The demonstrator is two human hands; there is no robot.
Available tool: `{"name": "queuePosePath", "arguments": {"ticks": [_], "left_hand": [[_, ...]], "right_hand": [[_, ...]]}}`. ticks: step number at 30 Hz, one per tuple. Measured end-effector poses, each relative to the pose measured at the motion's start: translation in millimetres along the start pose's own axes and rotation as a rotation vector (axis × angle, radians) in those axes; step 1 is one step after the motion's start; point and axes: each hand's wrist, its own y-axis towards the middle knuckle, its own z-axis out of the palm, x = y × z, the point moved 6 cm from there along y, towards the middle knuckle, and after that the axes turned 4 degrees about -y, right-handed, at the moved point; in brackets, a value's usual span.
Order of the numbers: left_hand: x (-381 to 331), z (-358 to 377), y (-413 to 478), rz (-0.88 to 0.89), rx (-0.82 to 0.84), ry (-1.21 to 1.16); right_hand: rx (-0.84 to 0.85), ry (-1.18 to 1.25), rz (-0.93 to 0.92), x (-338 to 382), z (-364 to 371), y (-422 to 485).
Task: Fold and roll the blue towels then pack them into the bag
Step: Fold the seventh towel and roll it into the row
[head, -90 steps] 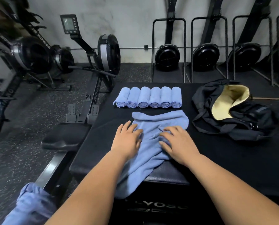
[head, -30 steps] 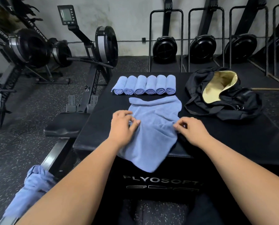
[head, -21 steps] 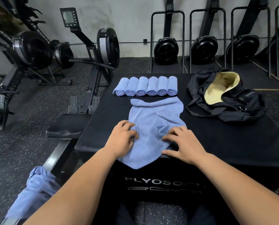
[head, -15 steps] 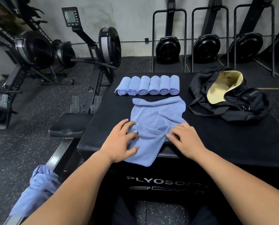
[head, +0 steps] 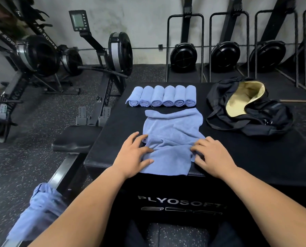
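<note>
Rolled towels sit above my towel; the open bag, right, shows yellow lining. My left hand presses it, spread; my right hand touches its edge, grip unclear.

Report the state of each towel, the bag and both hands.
Flat towel: spread, rumpled, not yet rolled.
Six rolled towels: rolled, side by side.
Spare towels: hanging unfolded, lower left.
Bag: open, yellow lining showing.
Left hand: flat on flat towel, fingers spread.
Right hand: fingers bent at its right edge; grip unclear.

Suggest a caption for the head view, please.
Left hand and right hand rest on a blue towel; six rolled towels and an open bag lie beyond.
</note>
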Motion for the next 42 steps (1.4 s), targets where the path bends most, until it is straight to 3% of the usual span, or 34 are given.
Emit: {"name": "queuePosePath", "arguments": {"ticks": [4,7,10,12,13,16,19,23,27,31,34,38,40,42], "left_hand": [[-1,-2,5,-0.038,-0.106,-0.051],[5,3,11,-0.137,-0.094,-0.086],[18,-9,20,-0.368,-0.107,-0.386],[25,-19,28,-0.525,-0.129,-0.661],[30,-22,31,-0.620,-0.134,-0.686],[43,-22,32,-0.740,-0.110,-0.353],[36,-12,31,-0.596,-0.104,-0.249],[15,1,21,-0.340,-0.028,-0.261],[4,-3,13,-0.127,-0.057,-0.126],[4,-16,16,-0.023,-0.190,-0.098],[12,-17,21,-0.081,-0.240,-0.114],[27,-23,38,-0.400,-0.310,-0.314],[32,-25,48,-0.512,-0.322,-0.303],[30,-26,59,-0.515,-0.301,-0.258]], "right_hand": [[0.014,-0.011,0.019,1,-6,-2],[0.095,0.025,0.051,-2,-7,12],[0.226,0.560,0.321,-16,-16,24],[0.113,0.857,0.566,-38,-22,26],[0.062,0.889,0.664,-50,-22,25],[0.183,0.505,0.753,-75,-11,13],[0.220,0.215,0.631,-68,-9,7],[0.162,0.186,0.379,-43,-6,14],[0.143,0.141,0.401,-34,-2,16],[0.190,0.105,0.439,-34,2,24],[0.088,0.322,0.565,-41,3,30],[-0.148,0.450,0.815,-62,-7,31],[-0.140,0.389,0.870,-70,-7,30],[-0.053,0.260,0.774,-70,-5,38]]}}
